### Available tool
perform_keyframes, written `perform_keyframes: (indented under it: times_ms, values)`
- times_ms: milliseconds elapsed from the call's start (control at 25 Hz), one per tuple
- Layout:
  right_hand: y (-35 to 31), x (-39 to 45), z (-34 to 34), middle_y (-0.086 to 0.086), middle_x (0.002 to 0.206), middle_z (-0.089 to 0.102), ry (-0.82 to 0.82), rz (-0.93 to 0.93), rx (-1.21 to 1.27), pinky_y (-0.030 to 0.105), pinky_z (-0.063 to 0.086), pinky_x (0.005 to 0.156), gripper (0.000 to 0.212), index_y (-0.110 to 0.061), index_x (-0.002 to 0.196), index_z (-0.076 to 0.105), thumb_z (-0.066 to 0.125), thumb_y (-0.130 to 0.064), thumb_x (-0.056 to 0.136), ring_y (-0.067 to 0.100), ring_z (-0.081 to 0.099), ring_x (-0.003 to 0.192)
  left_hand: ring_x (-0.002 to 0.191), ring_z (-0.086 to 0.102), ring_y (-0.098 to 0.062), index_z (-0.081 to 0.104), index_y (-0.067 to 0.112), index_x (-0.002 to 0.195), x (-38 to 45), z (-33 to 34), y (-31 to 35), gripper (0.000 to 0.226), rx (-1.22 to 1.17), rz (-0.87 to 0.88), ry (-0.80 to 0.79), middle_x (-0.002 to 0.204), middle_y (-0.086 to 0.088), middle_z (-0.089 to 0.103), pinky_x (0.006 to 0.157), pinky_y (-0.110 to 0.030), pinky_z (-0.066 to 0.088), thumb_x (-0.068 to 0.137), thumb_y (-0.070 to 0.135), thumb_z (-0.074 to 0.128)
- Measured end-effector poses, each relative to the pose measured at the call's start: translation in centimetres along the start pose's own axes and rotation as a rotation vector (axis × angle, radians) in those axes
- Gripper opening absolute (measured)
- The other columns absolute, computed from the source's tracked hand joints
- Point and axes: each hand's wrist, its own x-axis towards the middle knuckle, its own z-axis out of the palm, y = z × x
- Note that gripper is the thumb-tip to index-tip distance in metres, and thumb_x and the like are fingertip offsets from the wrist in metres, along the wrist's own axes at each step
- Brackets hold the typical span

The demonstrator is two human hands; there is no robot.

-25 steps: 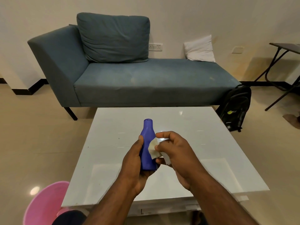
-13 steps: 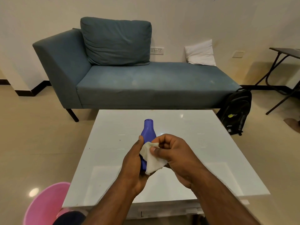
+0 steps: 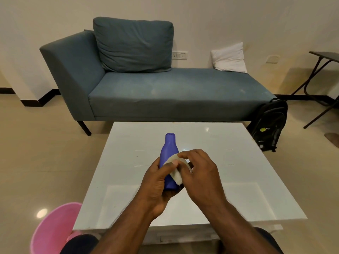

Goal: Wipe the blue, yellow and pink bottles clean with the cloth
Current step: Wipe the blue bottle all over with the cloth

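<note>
- Looking down at a glossy white table (image 3: 238, 180) w/ a lower shelf edge visible under its near rim; the top reflects a couple of ceiling lights.
- I see the left hand (image 3: 157, 187) wrapped round the lower body of the blue bottle (image 3: 168, 153), thumb across its front, bottle upright and held just above the table, neck open at the top (no cap on it that I can see).
- The right hand (image 3: 200, 176) has fingers curled, pinching the cloth (image 3: 176, 176) against the bottle's right side; the cloth is a small whitish wad, partly hidden under the fingers.
- Yellow & pink bottles: I can't find them in this view.
- Behind the table: a teal sofa (image 3: 174, 94) along a cream wall, one raised arm at its left end, a big matching cushion (image 3: 134, 44) propped against the wall and a small white pillow (image 3: 229, 58) further right.
- A wall socket strip (image 3: 179, 55) sits between cushion & pillow.
- A black backpack (image 3: 269, 125) leans at the sofa's right end, on the floor, near the table's far right corner.
- A dark folding table (image 3: 324, 57) shows at the right edge, only partly in frame.
- A pink bucket (image 3: 49, 233) stands on the beige tile floor, bottom left, just beside the table's near left corner.
</note>
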Motion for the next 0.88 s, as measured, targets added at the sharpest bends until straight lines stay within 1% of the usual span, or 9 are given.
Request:
perform_keyframes:
  times_ms: [120, 240, 320, 360, 480, 560, 640, 760, 880]
  values:
    - [0.2, 0.1, -0.2, -0.008, 0.096, 0.059, 0.035, 0.019, -0.061, 0.026, 0.054, 0.078, 0.016, -0.016, 0.101, 0.067, 0.067, -0.023, 0.087, 0.004, 0.054, 0.08, 0.086, 0.071, -0.03, 0.063, 0.017, 0.122, 0.1, -0.1, 0.1, 0.042, -0.048, -0.024, -0.011, 0.106, -0.014, 0.073, 0.067, -0.042, 0.059, 0.081, 0.023, 0.068]
    - [-0.2, -0.1, -0.3, 0.003, 0.097, 0.067, 0.117, -0.174, -0.151, 0.012, 0.045, 0.078, 0.021, -0.01, 0.097, 0.071, 0.068, -0.024, 0.081, 0.0, 0.049, 0.081, 0.089, 0.07, -0.031, 0.062, 0.018, 0.123, 0.1, -0.1, 0.1, 0.04, -0.029, -0.022, -0.011, 0.108, -0.015, 0.072, 0.069, -0.043, 0.06, 0.084, 0.025, 0.065]
    - [-0.7, -0.4, -0.1, -0.002, 0.111, 0.063, 0.003, -0.179, -0.101, 0.015, 0.04, 0.092, 0.022, -0.013, 0.108, 0.069, 0.062, -0.022, 0.089, -0.004, 0.05, 0.091, 0.088, 0.07, -0.03, 0.064, 0.018, 0.123, 0.0, 0.0, 0.1, 0.039, -0.02, -0.017, -0.021, 0.106, -0.015, 0.073, 0.072, -0.045, 0.06, 0.085, 0.027, 0.064]
    - [-0.7, -0.7, 0.3, -0.005, 0.119, 0.059, -0.063, -0.156, -0.083, 0.008, 0.033, 0.096, 0.025, -0.016, 0.116, 0.065, 0.059, -0.021, 0.092, -0.004, 0.049, 0.1, 0.085, 0.071, -0.029, 0.065, 0.016, 0.122, -0.1, 0.0, 0.1, 0.037, -0.033, -0.023, -0.019, 0.102, -0.014, 0.074, 0.071, -0.044, 0.059, 0.087, 0.027, 0.062]
    - [0.1, -2.2, 1.4, -0.008, 0.128, 0.051, -0.12, -0.07, -0.045, -0.005, 0.027, 0.087, 0.029, -0.024, 0.126, 0.056, 0.05, -0.024, 0.098, 0.004, 0.05, 0.114, 0.088, 0.072, -0.03, 0.063, 0.01, 0.125, 0.0, -0.4, 0.3, 0.038, -0.092, -0.084, 0.028, 0.106, -0.019, 0.073, 0.073, -0.045, 0.06, 0.094, 0.031, 0.057]
    - [0.0, -3.5, 1.9, -0.003, 0.121, 0.056, -0.12, -0.14, -0.145, 0.002, 0.028, 0.09, 0.028, -0.019, 0.118, 0.062, 0.048, -0.018, 0.094, 0.009, 0.05, 0.111, 0.106, 0.067, -0.036, 0.062, 0.007, 0.128, 0.3, -0.7, 0.4, 0.047, -0.138, -0.121, 0.049, 0.12, -0.023, 0.069, 0.095, -0.052, 0.054, 0.095, 0.04, 0.056]
    - [0.0, -4.2, 2.1, 0.001, 0.114, 0.06, -0.113, -0.234, -0.218, 0.014, 0.029, 0.092, 0.03, -0.015, 0.11, 0.066, 0.049, -0.013, 0.085, 0.014, 0.051, 0.108, 0.115, 0.064, -0.039, 0.061, 0.008, 0.128, 0.5, -0.8, 0.3, 0.056, -0.164, -0.133, 0.065, 0.124, -0.022, 0.068, 0.106, -0.054, 0.046, 0.095, 0.052, 0.05]
    - [0.2, -2.1, 1.7, 0.003, 0.111, 0.06, -0.115, -0.213, -0.259, 0.021, 0.03, 0.091, 0.027, -0.015, 0.107, 0.066, 0.054, -0.008, 0.084, 0.02, 0.052, 0.106, 0.107, 0.069, -0.038, 0.063, 0.013, 0.125, 0.3, -0.5, -0.5, 0.066, -0.09, -0.108, 0.06, 0.117, -0.02, 0.072, 0.095, -0.054, 0.054, 0.092, 0.064, 0.039]
    - [0.7, 1.1, 1.4, 0.001, 0.108, 0.057, -0.027, -0.142, -0.296, 0.044, 0.045, 0.087, 0.026, -0.018, 0.104, 0.065, 0.055, -0.008, 0.083, 0.022, 0.051, 0.102, 0.09, 0.072, -0.034, 0.063, 0.017, 0.123, -0.3, 0.1, -1.3, 0.065, -0.024, -0.131, 0.047, 0.103, -0.015, 0.076, 0.077, -0.047, 0.06, 0.091, 0.066, 0.034]
